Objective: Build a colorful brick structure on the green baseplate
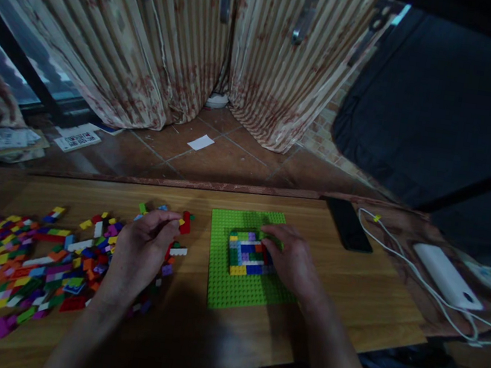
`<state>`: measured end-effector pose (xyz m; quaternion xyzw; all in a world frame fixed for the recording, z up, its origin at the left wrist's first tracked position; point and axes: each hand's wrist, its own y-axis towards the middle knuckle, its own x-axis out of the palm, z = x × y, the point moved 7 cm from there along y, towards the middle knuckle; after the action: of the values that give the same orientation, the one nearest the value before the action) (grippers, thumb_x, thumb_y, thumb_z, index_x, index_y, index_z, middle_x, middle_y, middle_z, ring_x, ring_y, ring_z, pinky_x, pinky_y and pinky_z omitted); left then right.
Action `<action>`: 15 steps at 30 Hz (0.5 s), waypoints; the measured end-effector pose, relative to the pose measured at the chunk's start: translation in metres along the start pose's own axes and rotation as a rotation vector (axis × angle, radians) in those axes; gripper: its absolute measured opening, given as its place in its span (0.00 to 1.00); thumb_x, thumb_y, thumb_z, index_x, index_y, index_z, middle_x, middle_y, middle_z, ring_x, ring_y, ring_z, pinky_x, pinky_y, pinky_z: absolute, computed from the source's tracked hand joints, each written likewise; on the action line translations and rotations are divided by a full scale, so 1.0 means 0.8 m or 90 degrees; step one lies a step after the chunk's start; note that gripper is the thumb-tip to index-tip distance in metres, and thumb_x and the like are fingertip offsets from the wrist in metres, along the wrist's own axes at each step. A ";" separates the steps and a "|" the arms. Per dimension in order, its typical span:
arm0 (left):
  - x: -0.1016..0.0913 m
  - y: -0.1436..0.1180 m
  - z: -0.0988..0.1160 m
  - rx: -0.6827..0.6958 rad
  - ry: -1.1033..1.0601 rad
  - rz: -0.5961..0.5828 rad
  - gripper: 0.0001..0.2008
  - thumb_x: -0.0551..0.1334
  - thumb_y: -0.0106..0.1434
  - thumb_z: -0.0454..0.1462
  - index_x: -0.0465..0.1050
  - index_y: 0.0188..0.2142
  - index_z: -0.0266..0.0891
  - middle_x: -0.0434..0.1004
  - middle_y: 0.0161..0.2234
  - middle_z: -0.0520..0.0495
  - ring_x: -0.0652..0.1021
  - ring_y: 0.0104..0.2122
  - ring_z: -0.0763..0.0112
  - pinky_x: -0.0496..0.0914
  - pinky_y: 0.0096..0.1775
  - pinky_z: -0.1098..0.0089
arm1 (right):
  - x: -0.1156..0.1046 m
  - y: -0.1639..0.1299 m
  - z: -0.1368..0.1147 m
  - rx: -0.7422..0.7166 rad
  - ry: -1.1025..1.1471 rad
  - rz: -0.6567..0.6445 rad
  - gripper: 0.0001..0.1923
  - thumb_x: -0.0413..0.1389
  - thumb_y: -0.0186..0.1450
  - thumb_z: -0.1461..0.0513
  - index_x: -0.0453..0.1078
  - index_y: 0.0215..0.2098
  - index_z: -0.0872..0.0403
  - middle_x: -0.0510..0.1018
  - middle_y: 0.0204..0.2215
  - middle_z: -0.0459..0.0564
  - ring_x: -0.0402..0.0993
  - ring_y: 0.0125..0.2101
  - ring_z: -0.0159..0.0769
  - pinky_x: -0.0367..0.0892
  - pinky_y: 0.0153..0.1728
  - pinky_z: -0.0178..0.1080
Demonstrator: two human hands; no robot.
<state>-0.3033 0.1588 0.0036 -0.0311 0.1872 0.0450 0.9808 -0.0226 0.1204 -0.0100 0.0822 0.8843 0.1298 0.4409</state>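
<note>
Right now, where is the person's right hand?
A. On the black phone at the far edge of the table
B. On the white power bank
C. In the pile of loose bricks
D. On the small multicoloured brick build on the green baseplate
D: the right hand rests against the multicoloured brick build that sits on the green baseplate, while the left hand is over the loose bricks.

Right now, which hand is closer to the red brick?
Left. The left hand is right beside the red brick; the right hand rests on the green baseplate, farther away.
</note>
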 end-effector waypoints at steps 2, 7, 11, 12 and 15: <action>0.000 0.000 0.001 -0.003 0.001 0.003 0.12 0.62 0.54 0.43 0.77 0.35 0.41 0.81 0.31 0.48 0.79 0.32 0.62 0.73 0.37 0.63 | 0.005 0.001 -0.002 -0.010 0.024 -0.012 0.12 0.55 0.64 0.66 0.76 0.44 0.49 0.80 0.41 0.50 0.74 0.45 0.40 0.69 0.49 0.45; -0.001 0.000 0.002 0.001 0.010 0.009 0.13 0.62 0.54 0.45 0.77 0.34 0.41 0.81 0.31 0.48 0.79 0.32 0.62 0.72 0.36 0.64 | 0.010 0.004 0.002 0.015 0.067 -0.018 0.15 0.55 0.63 0.67 0.76 0.46 0.48 0.81 0.42 0.49 0.75 0.44 0.38 0.70 0.48 0.44; 0.002 -0.001 0.001 0.016 0.004 -0.002 0.11 0.63 0.54 0.44 0.78 0.34 0.41 0.81 0.31 0.48 0.79 0.32 0.61 0.72 0.36 0.65 | 0.011 0.007 0.008 0.032 0.109 -0.037 0.15 0.57 0.63 0.67 0.77 0.45 0.48 0.81 0.42 0.49 0.76 0.44 0.37 0.71 0.48 0.44; 0.003 -0.001 0.001 0.022 0.007 -0.005 0.11 0.63 0.55 0.44 0.78 0.34 0.41 0.81 0.30 0.47 0.79 0.32 0.61 0.72 0.35 0.65 | 0.011 0.008 0.009 0.032 0.119 -0.048 0.15 0.57 0.63 0.67 0.77 0.46 0.48 0.81 0.42 0.49 0.77 0.44 0.37 0.71 0.48 0.44; 0.004 0.000 0.000 0.036 0.016 -0.011 0.11 0.63 0.56 0.44 0.78 0.34 0.41 0.81 0.30 0.47 0.79 0.32 0.61 0.72 0.35 0.65 | 0.012 0.010 0.011 0.025 0.152 -0.084 0.16 0.57 0.63 0.67 0.77 0.46 0.46 0.81 0.43 0.47 0.77 0.45 0.37 0.71 0.49 0.45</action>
<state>-0.3004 0.1588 0.0026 -0.0056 0.2001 0.0312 0.9793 -0.0215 0.1317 -0.0201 0.0162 0.9362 0.0922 0.3388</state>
